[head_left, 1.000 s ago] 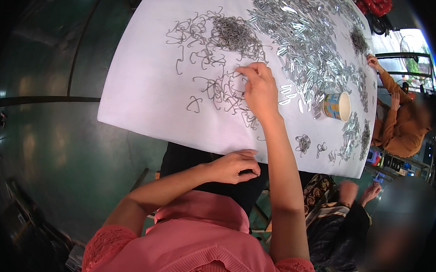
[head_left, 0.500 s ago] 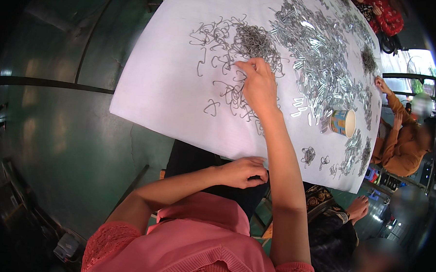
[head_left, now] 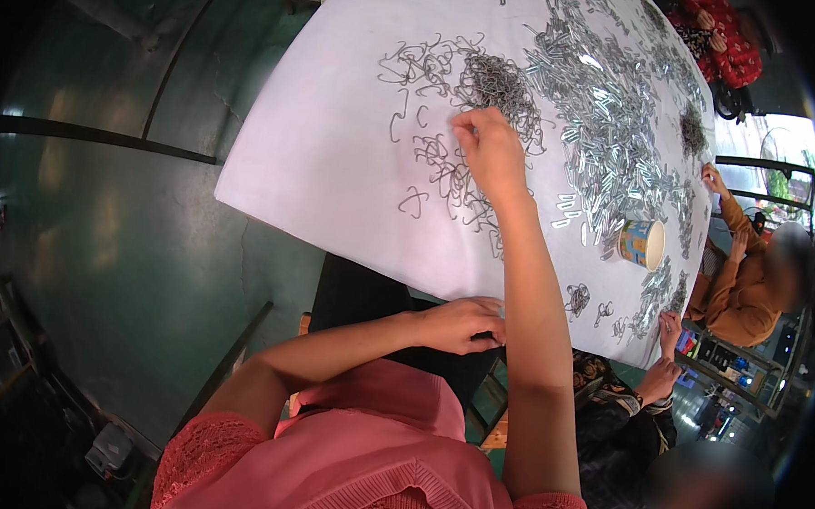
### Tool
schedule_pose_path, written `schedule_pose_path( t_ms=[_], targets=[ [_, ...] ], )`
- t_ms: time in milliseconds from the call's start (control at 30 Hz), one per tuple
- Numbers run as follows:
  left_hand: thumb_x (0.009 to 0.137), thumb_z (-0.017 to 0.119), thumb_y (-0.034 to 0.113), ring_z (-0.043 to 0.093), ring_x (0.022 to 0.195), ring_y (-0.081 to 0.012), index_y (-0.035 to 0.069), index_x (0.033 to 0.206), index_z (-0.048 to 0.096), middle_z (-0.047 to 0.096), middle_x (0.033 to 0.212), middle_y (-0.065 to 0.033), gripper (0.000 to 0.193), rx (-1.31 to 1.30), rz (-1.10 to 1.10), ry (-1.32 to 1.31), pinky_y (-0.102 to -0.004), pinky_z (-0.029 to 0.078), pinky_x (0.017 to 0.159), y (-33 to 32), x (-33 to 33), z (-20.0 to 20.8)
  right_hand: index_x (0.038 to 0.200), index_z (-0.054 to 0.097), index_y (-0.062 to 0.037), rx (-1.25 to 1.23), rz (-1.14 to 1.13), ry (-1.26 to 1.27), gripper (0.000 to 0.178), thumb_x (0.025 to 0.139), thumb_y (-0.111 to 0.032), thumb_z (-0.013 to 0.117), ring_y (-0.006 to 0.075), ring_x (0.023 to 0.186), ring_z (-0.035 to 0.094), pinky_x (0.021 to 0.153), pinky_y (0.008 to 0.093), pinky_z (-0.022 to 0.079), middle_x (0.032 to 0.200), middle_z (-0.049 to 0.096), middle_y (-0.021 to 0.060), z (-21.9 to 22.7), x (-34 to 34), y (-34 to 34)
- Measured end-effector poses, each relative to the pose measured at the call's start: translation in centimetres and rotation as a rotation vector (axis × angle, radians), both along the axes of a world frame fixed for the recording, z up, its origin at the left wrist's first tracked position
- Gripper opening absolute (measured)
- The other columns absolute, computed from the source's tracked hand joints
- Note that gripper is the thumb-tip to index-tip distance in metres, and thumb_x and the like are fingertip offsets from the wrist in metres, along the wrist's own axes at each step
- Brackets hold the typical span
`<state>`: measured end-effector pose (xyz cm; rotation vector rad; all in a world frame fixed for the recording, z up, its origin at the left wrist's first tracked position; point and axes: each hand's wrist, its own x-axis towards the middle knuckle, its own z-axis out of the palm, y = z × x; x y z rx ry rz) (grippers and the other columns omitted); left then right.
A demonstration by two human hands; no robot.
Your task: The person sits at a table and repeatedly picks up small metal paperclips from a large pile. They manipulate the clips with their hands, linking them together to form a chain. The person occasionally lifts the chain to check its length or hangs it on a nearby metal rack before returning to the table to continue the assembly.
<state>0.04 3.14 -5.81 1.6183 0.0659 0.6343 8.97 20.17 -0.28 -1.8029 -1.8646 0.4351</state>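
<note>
My right hand is over the white tabletop, its fingers bent and drawn together above bent grey wire hooks. Whatever its fingertips hold, if anything, is too small to make out. Just beyond it lies a dense heap of the same hooks, with looser ones spread to its left. My left hand rests by the table's near edge with curled fingers; its palm side is hidden.
Shiny metal loops cover much of the table's right half. A patterned paper cup stands among them. Small hook piles lie near the front edge. Co-workers' hands reach the table's right side; another person in orange sits beyond.
My right hand has drawn its stretched fingers in, and some hooks beneath it have shifted nearer. The closest co-worker's hands have risen to the table corner. My left hand has barely moved.
</note>
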Motion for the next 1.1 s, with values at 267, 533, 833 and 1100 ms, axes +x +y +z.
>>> schedule_pose_path(
  t_ms=[267, 533, 833, 1100],
  targets=[
    [0.08, 0.065, 0.007, 0.056, 0.107, -0.0332, 0.006, 0.115, 0.058, 0.063, 0.11, -0.0125, 0.035, 0.062, 0.0, 0.037, -0.0427, 0.044, 0.095, 0.3, -0.3, 0.5, 0.085, 0.07, -0.007, -0.11, 0.028, -0.121, 0.007, 0.079, -0.009, 0.069, 0.0249, 0.076, 0.063, 0.068, 0.0364, 0.049, 0.086, 0.062, 0.0068, 0.6, -0.9, 0.5],
    [0.08, 0.065, 0.008, 0.056, 0.106, -0.0344, 0.004, 0.115, 0.058, 0.061, 0.112, -0.016, 0.036, 0.107, 0.039, -0.003, -0.0434, 0.044, 0.094, 0.4, -0.4, 0.8, 0.083, 0.069, -0.0075, -0.264, -0.013, -0.255, 0.009, 0.077, -0.014, 0.07, 0.0273, 0.084, 0.064, 0.073, 0.0397, 0.049, 0.088, 0.063, 0.0092, 1.0, -1.8, 0.3],
    [0.079, 0.066, 0.008, 0.054, 0.107, -0.0371, 0.003, 0.115, 0.057, 0.057, 0.117, -0.0181, 0.037, 0.083, 0.097, -0.021, -0.0434, 0.046, 0.092, 0.1, -0.3, 0.6, 0.091, 0.06, -0.006, -0.263, -0.11, -0.344, 0.009, 0.084, -0.011, 0.061, 0.0339, 0.089, 0.063, 0.075, 0.045, 0.05, 0.099, 0.061, 0.0143, -0.5, -3.0, -1.0],
    [0.079, 0.066, 0.007, 0.054, 0.108, -0.036, 0.004, 0.112, 0.059, 0.057, 0.116, -0.017, 0.033, 0.109, 0.052, 0.04, -0.043, 0.046, 0.091, 0.3, -0.6, 1.0, 0.09, 0.055, -0.0038, -0.046, -0.126, -0.187, 0.006, 0.087, -0.007, 0.058, 0.0366, 0.082, 0.063, 0.07, 0.0455, 0.049, 0.091, 0.064, 0.0164, 0.3, -1.5, -2.0]
  ],
)
